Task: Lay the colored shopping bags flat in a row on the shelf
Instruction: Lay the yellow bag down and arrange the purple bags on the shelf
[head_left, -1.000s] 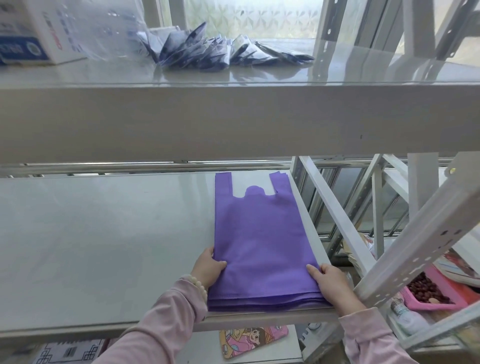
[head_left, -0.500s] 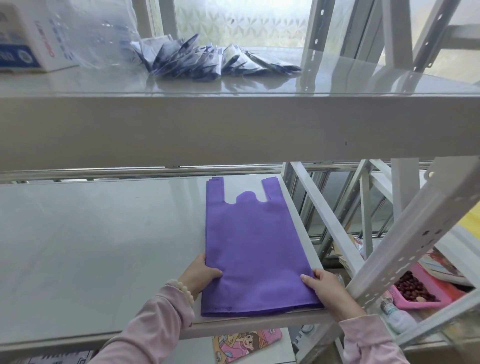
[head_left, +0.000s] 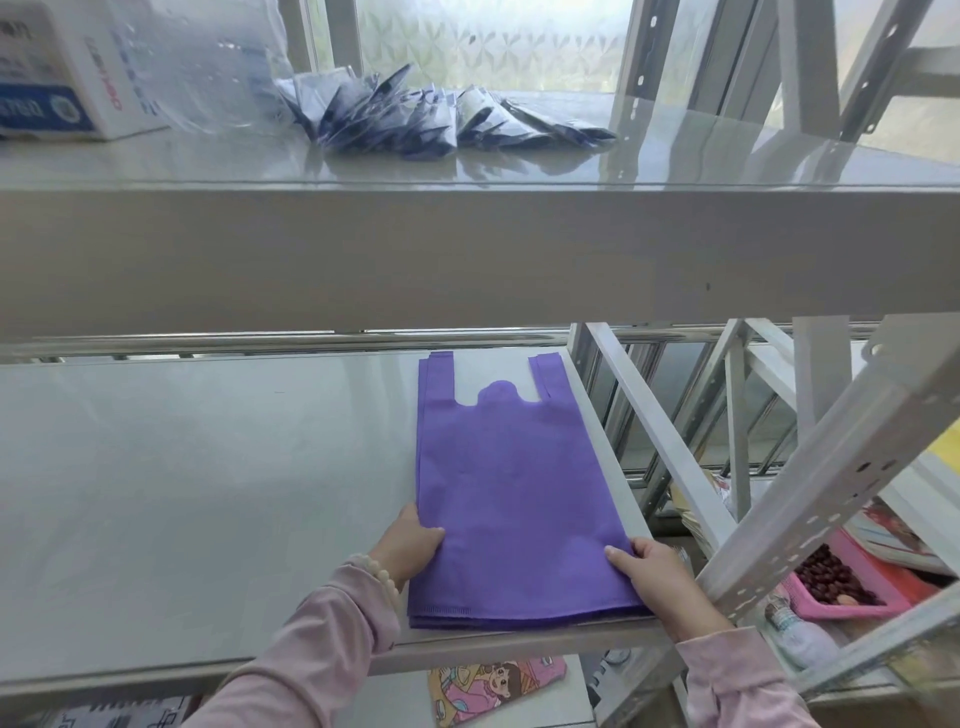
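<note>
Grey metal shelf (head_left: 208, 493): biggest thing in view, smooth and a bit shiny, with white perforated uprights on the right side.
Upper shelf (head_left: 467, 249): sits right above it, carrying a white and blue box (head_left: 62, 78) at the left and a fanned-out pile of dark blue packets (head_left: 415, 119) near the middle.
Purple bags (head_left: 509, 499): a flat stack of vest-style shopping bags lying at the right end of the grey shelf, handles pointing to the back, bottom edge right at the front lip. You can see a few layers at the bottom hem.
Left hand (head_left: 408, 545): grip is on the stack's lower left edge, thumb on top of the fabric, fingers tucked under I think. Pink sleeve and a bead bracelet at the wrist.
Right hand (head_left: 649, 571): same deal on the lower right corner, thumb on top pinching the stack.
Pink tray (head_left: 852, 597): down on the right past the upright, holding dark reddish beans.
Cartoon pouch (head_left: 493, 686): pink, on the level below, under the bags.
</note>
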